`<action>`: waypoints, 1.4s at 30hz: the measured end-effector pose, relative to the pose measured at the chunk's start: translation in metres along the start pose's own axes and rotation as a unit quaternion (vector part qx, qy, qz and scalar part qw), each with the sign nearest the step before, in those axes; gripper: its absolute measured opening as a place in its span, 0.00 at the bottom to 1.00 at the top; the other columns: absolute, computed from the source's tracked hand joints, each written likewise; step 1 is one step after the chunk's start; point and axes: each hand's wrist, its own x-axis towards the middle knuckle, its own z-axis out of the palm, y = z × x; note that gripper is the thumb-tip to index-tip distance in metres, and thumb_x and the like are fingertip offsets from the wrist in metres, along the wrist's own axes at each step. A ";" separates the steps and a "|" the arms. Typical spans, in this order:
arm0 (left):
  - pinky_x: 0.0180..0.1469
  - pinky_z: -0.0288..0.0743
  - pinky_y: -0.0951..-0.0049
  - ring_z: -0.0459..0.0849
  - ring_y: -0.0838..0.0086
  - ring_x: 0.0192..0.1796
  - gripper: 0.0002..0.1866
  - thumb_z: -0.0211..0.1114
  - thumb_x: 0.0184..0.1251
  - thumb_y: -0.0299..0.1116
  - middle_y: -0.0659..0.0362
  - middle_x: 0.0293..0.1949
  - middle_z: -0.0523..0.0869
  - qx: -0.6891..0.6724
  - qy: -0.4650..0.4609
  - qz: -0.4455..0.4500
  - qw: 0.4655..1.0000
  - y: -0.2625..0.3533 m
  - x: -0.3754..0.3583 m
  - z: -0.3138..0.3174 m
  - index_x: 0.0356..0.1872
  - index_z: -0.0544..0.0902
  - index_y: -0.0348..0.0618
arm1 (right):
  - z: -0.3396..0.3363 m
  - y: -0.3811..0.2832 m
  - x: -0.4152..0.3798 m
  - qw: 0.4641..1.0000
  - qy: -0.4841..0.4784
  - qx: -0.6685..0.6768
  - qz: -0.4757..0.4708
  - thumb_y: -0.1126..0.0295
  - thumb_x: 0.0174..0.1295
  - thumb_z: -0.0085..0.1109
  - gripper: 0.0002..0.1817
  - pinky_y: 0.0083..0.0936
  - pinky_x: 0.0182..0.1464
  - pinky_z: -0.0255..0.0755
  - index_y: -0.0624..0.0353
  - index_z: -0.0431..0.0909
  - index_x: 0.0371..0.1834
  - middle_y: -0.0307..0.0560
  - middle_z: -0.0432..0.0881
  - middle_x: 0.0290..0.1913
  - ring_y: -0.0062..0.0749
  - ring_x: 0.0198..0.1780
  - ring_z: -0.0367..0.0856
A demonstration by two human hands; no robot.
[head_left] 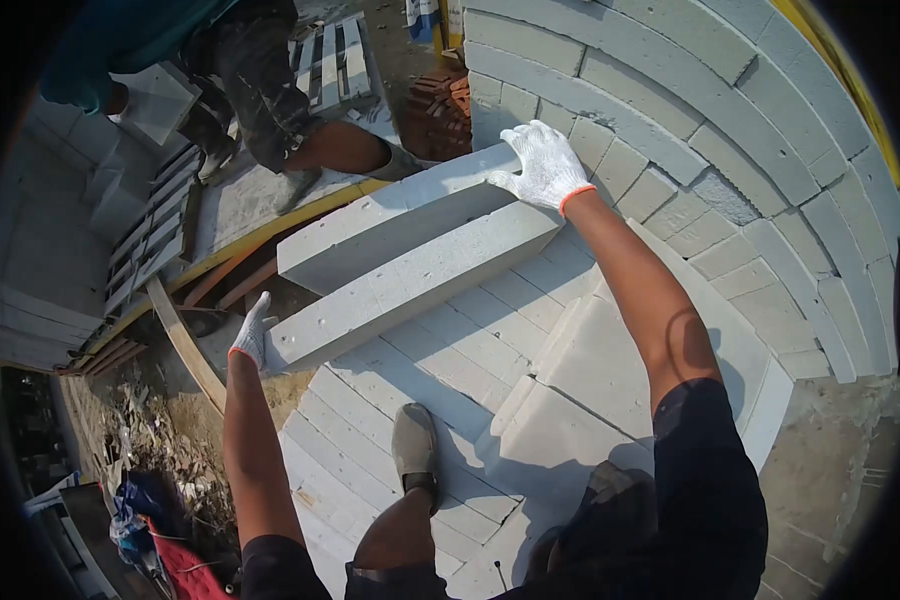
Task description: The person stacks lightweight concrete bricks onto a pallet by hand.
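Note:
Two long pale lightweight concrete blocks lie side by side in front of me: a near block (410,285) and a far block (390,205), with a shadowed gap between them. My left hand (254,332), in a white knitted glove, presses on the left end of the near block, its fingers pointing up. My right hand (545,165), gloved alike with an orange cuff, clasps the right end of the far block, thumb toward me. The near block's right end is just below that wrist. Beneath are stacked blocks (440,350), on which my foot (415,450) stands.
A curved-looking wall of stacked blocks (670,100) rises at the right. Another person (260,80) stands on the left, holding a pale block (155,100). Wooden pallets (332,65), red bricks (438,110), a plank (185,345) and rubble (170,430) lie around.

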 end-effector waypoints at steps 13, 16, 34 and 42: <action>0.54 0.78 0.49 0.82 0.59 0.54 0.23 0.64 0.68 0.48 0.57 0.54 0.82 -0.228 -0.074 -0.067 0.968 -0.148 -0.105 0.041 0.59 0.77 0.50 | 0.052 -0.094 0.057 0.950 -0.258 -0.089 -0.154 0.57 0.42 0.74 0.39 0.38 0.54 0.76 0.61 0.71 0.58 0.54 0.79 0.53 0.46 0.54 0.80; 0.54 0.78 0.53 0.83 0.62 0.53 0.23 0.65 0.67 0.48 0.60 0.55 0.82 -0.254 -0.018 -0.027 0.967 -0.170 -0.108 0.042 0.58 0.79 0.49 | 0.035 -0.111 0.027 0.953 -0.213 -0.112 -0.185 0.62 0.42 0.71 0.36 0.37 0.53 0.76 0.61 0.71 0.58 0.55 0.79 0.52 0.46 0.53 0.81; 0.50 0.78 0.71 0.81 0.70 0.49 0.29 0.65 0.68 0.35 0.52 0.50 0.78 -0.057 -0.139 0.222 0.963 -0.259 -0.201 0.152 0.62 0.61 0.35 | -0.260 -0.043 -0.386 0.965 -0.060 0.116 0.226 0.59 0.29 0.80 0.50 0.40 0.61 0.67 0.65 0.67 0.61 0.55 0.73 0.53 0.51 0.56 0.73; 0.38 0.83 0.69 0.85 0.68 0.35 0.32 0.69 0.61 0.54 0.51 0.37 0.85 0.180 -0.198 0.090 0.959 -0.271 -0.144 0.202 0.44 0.83 0.26 | -0.207 -0.009 -0.563 0.874 -0.025 0.224 0.430 0.66 0.31 0.75 0.46 0.36 0.57 0.70 0.64 0.66 0.60 0.55 0.75 0.51 0.49 0.52 0.75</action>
